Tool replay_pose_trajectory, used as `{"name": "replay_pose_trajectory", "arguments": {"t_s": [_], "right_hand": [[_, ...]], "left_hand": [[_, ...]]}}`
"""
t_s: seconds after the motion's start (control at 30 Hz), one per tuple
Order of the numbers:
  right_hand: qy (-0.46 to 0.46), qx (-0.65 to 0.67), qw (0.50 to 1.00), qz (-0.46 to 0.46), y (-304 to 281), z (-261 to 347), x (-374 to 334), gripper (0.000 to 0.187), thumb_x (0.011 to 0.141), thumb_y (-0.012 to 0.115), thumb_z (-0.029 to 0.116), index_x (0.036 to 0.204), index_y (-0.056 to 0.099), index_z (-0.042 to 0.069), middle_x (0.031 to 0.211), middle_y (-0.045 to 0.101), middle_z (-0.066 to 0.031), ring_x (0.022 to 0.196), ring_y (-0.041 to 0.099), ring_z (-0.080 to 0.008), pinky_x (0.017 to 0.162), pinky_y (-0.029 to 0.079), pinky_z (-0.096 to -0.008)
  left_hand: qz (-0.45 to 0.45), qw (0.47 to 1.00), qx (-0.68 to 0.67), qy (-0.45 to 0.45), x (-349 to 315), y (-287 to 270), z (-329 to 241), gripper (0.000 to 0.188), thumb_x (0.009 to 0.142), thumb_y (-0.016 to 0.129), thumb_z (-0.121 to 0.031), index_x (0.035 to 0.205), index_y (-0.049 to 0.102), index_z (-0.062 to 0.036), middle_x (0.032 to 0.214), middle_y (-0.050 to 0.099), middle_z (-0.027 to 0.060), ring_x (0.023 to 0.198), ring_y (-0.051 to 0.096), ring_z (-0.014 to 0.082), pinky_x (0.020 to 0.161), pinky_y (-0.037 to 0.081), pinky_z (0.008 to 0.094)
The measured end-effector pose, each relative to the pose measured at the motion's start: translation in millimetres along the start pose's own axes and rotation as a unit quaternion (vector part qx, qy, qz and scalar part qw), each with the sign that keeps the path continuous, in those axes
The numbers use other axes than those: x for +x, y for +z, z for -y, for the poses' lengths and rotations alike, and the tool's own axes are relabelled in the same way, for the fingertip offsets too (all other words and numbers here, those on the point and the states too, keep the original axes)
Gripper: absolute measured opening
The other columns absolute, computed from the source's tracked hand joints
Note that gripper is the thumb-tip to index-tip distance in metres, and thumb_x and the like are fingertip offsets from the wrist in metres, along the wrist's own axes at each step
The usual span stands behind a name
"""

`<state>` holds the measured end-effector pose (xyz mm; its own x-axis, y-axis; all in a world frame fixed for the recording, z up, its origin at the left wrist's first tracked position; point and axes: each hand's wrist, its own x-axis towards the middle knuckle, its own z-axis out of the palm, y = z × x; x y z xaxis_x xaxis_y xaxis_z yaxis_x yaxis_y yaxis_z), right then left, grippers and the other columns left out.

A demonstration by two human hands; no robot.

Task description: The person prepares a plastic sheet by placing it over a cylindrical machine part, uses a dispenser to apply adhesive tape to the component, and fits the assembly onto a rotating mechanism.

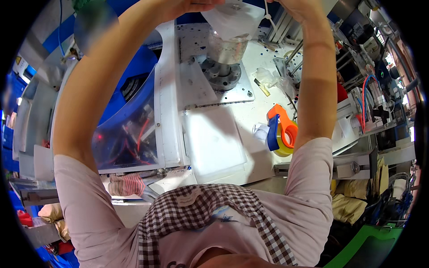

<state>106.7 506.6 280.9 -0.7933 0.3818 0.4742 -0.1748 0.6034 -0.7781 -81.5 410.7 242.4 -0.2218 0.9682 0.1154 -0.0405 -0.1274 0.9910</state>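
Note:
Both my arms reach up to the far edge of the view, where the hands are partly cut off. My left hand (185,6) is at the upper left of a translucent white funnel-like piece (232,21), with some fingers pointing toward it. On the other side of that piece is my right hand (300,6), near a thin white cable tie (267,17). Whether either hand grips anything is out of the picture. The white piece sits over a clear cylinder (227,48), which stands upright on a round metal base (220,76) bolted to a plate.
An orange and blue tape dispenser (281,129) lies on the white worktop beside crumpled clear plastic (268,78). Nearer me is a white square block (214,143). A blue machine bowl (138,67) with a clear cover stands left, and a striped cloth (129,184) lies below it.

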Motion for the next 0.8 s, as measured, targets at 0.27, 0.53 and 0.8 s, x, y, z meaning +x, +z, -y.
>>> {"name": "replay_pose_trajectory", "arguments": {"t_s": [0.27,0.53,0.8], "right_hand": [[0.083,0.012,0.995,-0.054,-27,-70,11,0.019,0.083,0.059,0.006,0.101,0.058,0.001,0.069,0.057,-0.0016,0.052,0.05,-0.0077,0.044,0.04,-0.0217],[0.063,-0.228,0.967,-0.094,-13,-84,27,0.023,0.079,0.06,0.01,0.098,0.065,-0.001,0.065,0.062,-0.0067,0.056,0.059,-0.0119,0.05,0.046,-0.0267],[0.039,-0.318,0.944,-0.076,-11,-104,26,0.028,0.071,0.058,0.011,0.094,0.068,0.001,0.066,0.064,-0.0111,0.061,0.062,-0.0176,0.058,0.049,-0.0302]], "left_hand": [[-0.036,0.973,0.216,0.071,27,-13,11,0.024,0.086,0.059,-0.006,0.109,0.054,-0.0009,0.08,0.064,0.0087,0.06,0.062,0.0145,0.049,0.048,0.0232],[-0.065,0.932,0.341,0.103,56,-21,21,0.017,0.087,0.058,-0.009,0.101,0.064,-0.0005,0.067,0.065,0.0099,0.051,0.062,0.0131,0.047,0.05,0.0249],[-0.113,0.766,0.587,0.238,45,-13,33,0.019,0.079,0.06,-0.017,0.091,0.069,-0.0056,0.078,0.067,0.0153,0.073,0.066,0.029,0.066,0.053,0.0354]]}}
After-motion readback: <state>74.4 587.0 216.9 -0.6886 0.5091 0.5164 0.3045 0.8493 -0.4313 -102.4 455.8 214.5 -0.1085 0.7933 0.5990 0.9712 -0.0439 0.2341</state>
